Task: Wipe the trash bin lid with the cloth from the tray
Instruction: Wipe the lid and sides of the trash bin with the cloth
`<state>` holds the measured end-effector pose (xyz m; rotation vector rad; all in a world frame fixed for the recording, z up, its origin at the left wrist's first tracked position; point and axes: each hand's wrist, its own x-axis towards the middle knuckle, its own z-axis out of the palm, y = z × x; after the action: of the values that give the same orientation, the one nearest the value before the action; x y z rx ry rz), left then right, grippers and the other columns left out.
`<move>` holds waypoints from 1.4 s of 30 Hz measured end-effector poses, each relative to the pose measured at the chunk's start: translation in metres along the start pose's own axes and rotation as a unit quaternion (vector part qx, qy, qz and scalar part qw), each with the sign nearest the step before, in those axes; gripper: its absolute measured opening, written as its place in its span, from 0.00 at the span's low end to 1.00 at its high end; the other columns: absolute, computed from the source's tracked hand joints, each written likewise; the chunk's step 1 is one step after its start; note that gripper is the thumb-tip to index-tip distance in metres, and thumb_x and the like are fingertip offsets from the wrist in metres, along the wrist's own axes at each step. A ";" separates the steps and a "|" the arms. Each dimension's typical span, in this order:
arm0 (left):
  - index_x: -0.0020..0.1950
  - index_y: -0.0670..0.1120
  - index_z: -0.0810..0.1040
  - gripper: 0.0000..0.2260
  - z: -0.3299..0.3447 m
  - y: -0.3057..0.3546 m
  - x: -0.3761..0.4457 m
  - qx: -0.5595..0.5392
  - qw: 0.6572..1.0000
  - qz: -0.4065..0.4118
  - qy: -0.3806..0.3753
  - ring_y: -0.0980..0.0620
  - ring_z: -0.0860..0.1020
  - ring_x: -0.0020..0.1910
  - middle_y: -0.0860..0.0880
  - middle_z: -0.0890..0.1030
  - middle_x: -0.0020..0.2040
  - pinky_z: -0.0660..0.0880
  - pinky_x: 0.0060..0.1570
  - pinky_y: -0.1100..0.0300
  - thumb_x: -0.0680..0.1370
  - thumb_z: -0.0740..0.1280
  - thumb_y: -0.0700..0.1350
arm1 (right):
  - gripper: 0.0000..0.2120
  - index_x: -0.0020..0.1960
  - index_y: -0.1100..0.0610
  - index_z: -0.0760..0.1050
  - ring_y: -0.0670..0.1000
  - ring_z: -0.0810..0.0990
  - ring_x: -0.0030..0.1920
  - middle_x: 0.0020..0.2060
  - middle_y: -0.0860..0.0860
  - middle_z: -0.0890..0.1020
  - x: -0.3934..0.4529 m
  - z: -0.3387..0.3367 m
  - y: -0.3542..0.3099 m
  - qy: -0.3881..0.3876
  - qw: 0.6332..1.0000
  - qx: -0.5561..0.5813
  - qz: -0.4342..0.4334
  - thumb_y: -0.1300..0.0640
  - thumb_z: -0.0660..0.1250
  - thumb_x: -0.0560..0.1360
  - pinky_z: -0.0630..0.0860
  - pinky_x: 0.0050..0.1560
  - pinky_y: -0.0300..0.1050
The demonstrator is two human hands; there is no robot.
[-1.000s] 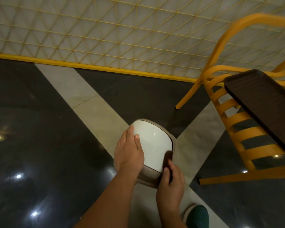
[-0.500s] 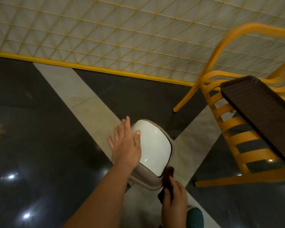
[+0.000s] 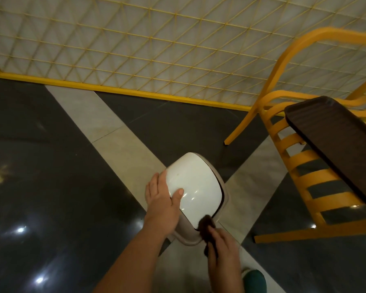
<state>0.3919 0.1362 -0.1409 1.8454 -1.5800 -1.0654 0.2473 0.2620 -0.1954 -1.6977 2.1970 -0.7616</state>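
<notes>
Left hand (image 3: 162, 200) steadies the white trash bin lid (image 3: 193, 187), thumb curled onto its top, fingers on its left edge. Right hand (image 3: 223, 253) grips the dark cloth (image 3: 206, 226) against the lid's near right corner. Wiping appears under way; most of the lid seemingly remains. The tray (image 3: 336, 144) lies on the yellow chair (image 3: 304, 176) just right; the floor (image 3: 51, 176) left lies open.

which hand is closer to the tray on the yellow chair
The right hand. It holds the cloth at the bin lid's near right corner, on the tray's side; the left hand grips the lid's far-left edge.
</notes>
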 end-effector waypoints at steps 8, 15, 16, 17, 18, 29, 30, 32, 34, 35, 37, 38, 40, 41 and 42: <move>0.76 0.55 0.48 0.28 -0.024 0.002 0.021 -0.011 0.992 0.053 -0.117 0.50 0.55 0.74 0.52 0.48 0.77 0.60 0.71 0.50 0.80 0.58 0.52 | 0.17 0.67 0.58 0.73 0.51 0.71 0.60 0.61 0.54 0.76 0.075 -0.036 0.002 0.029 0.992 0.008 0.121 0.64 0.63 0.78 0.64 0.62 0.40; 0.76 0.57 0.39 0.41 -0.022 0.009 0.008 -0.064 0.995 0.026 -0.076 0.49 0.46 0.76 0.57 0.36 0.76 0.57 0.73 0.47 0.76 0.67 0.52 | 0.19 0.71 0.52 0.67 0.52 0.70 0.67 0.66 0.51 0.72 0.105 -0.043 -0.002 0.032 0.971 0.132 0.199 0.58 0.59 0.80 0.68 0.68 0.53; 0.76 0.56 0.39 0.47 -0.021 0.007 0.004 -0.079 0.993 0.004 -0.084 0.48 0.48 0.76 0.56 0.38 0.76 0.59 0.72 0.48 0.71 0.72 0.54 | 0.20 0.72 0.52 0.66 0.53 0.70 0.67 0.67 0.51 0.72 0.108 -0.039 -0.003 0.007 0.967 0.141 0.210 0.57 0.59 0.81 0.69 0.68 0.54; 0.75 0.57 0.39 0.53 -0.020 0.006 0.000 -0.084 0.992 -0.009 -0.095 0.48 0.50 0.75 0.56 0.41 0.76 0.61 0.71 0.48 0.66 0.76 0.55 | 0.20 0.72 0.51 0.66 0.53 0.71 0.67 0.67 0.51 0.72 0.109 -0.035 -0.004 -0.013 0.963 0.147 0.224 0.56 0.59 0.81 0.69 0.67 0.55; 0.75 0.58 0.40 0.57 -0.018 0.004 -0.003 -0.085 0.991 -0.010 -0.100 0.48 0.53 0.75 0.56 0.44 0.76 0.63 0.70 0.47 0.61 0.79 0.55 | 0.20 0.72 0.51 0.66 0.53 0.71 0.66 0.67 0.51 0.73 0.107 -0.032 -0.006 -0.025 0.960 0.150 0.233 0.56 0.59 0.80 0.70 0.67 0.56; 0.68 0.64 0.54 0.48 -0.034 -0.012 0.020 -0.124 0.983 0.028 -0.131 0.53 0.63 0.66 0.59 0.62 0.66 0.71 0.63 0.50 0.59 0.81 0.44 | 0.17 0.68 0.48 0.71 0.47 0.71 0.64 0.63 0.47 0.75 0.093 -0.053 -0.026 0.030 0.982 0.138 0.128 0.57 0.61 0.79 0.70 0.67 0.54; 0.68 0.64 0.55 0.48 -0.034 -0.011 0.021 -0.120 0.984 0.035 -0.128 0.54 0.64 0.66 0.59 0.62 0.66 0.71 0.61 0.53 0.59 0.81 0.44 | 0.17 0.67 0.48 0.72 0.46 0.70 0.65 0.64 0.47 0.75 0.103 -0.050 -0.039 0.025 0.990 0.125 0.061 0.57 0.61 0.80 0.69 0.68 0.53; 0.68 0.63 0.54 0.49 -0.032 -0.010 0.022 -0.112 0.985 0.050 -0.120 0.57 0.63 0.66 0.61 0.61 0.66 0.68 0.60 0.58 0.58 0.81 0.44 | 0.15 0.64 0.52 0.76 0.50 0.72 0.65 0.62 0.50 0.77 0.119 -0.038 -0.069 -0.024 0.990 0.074 -0.114 0.57 0.60 0.78 0.68 0.68 0.54; 0.71 0.59 0.55 0.50 -0.032 -0.012 0.024 -0.125 0.983 0.055 -0.120 0.58 0.65 0.66 0.59 0.63 0.68 0.67 0.65 0.57 0.57 0.81 0.45 | 0.16 0.62 0.55 0.78 0.56 0.74 0.65 0.61 0.53 0.79 0.124 -0.022 -0.091 -0.093 0.955 -0.010 -0.281 0.58 0.62 0.75 0.68 0.68 0.57; 0.71 0.57 0.57 0.49 -0.032 -0.015 0.025 -0.144 0.980 0.056 -0.125 0.57 0.67 0.66 0.56 0.65 0.68 0.68 0.66 0.55 0.56 0.81 0.46 | 0.17 0.62 0.55 0.77 0.57 0.74 0.65 0.62 0.54 0.79 0.125 -0.017 -0.095 -0.127 0.929 -0.044 -0.345 0.58 0.66 0.74 0.68 0.68 0.56; 0.69 0.59 0.60 0.48 -0.036 -0.019 0.027 -0.164 0.975 0.053 -0.139 0.55 0.71 0.65 0.54 0.69 0.67 0.71 0.65 0.52 0.55 0.81 0.47 | 0.18 0.63 0.55 0.77 0.55 0.73 0.66 0.62 0.53 0.78 0.135 -0.018 -0.087 -0.171 0.883 -0.069 -0.431 0.58 0.67 0.73 0.67 0.69 0.51; 0.69 0.60 0.59 0.49 -0.038 -0.018 0.026 -0.154 0.976 0.049 -0.149 0.56 0.69 0.65 0.56 0.67 0.67 0.70 0.65 0.52 0.56 0.82 0.46 | 0.17 0.62 0.55 0.77 0.54 0.73 0.65 0.62 0.53 0.79 0.142 -0.021 -0.077 -0.175 0.877 -0.067 -0.443 0.57 0.65 0.74 0.65 0.70 0.48; 0.70 0.62 0.56 0.49 -0.041 -0.015 0.027 -0.112 0.980 0.048 -0.158 0.56 0.65 0.66 0.59 0.63 0.69 0.69 0.65 0.52 0.58 0.82 0.45 | 0.16 0.62 0.54 0.77 0.54 0.75 0.63 0.60 0.53 0.80 0.158 -0.036 -0.058 -0.131 0.918 -0.068 -0.368 0.59 0.61 0.76 0.61 0.70 0.40; 0.70 0.62 0.56 0.49 -0.041 -0.014 0.027 -0.100 0.981 0.049 -0.156 0.55 0.64 0.66 0.60 0.62 0.68 0.70 0.65 0.50 0.58 0.81 0.45 | 0.16 0.63 0.53 0.77 0.55 0.75 0.62 0.60 0.53 0.80 0.164 -0.045 -0.050 -0.092 0.953 -0.060 -0.284 0.61 0.62 0.77 0.58 0.69 0.36; 0.70 0.62 0.56 0.48 -0.041 -0.013 0.028 -0.096 0.982 0.050 -0.156 0.54 0.64 0.66 0.60 0.63 0.68 0.70 0.64 0.48 0.59 0.81 0.45 | 0.16 0.63 0.53 0.77 0.54 0.74 0.63 0.61 0.52 0.79 0.165 -0.050 -0.046 -0.055 0.977 -0.049 -0.200 0.62 0.62 0.78 0.56 0.68 0.32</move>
<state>0.4333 0.1072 -0.1342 1.5113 -1.6530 -1.4619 0.2131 0.1084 -0.1111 -2.2137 1.8693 -0.6345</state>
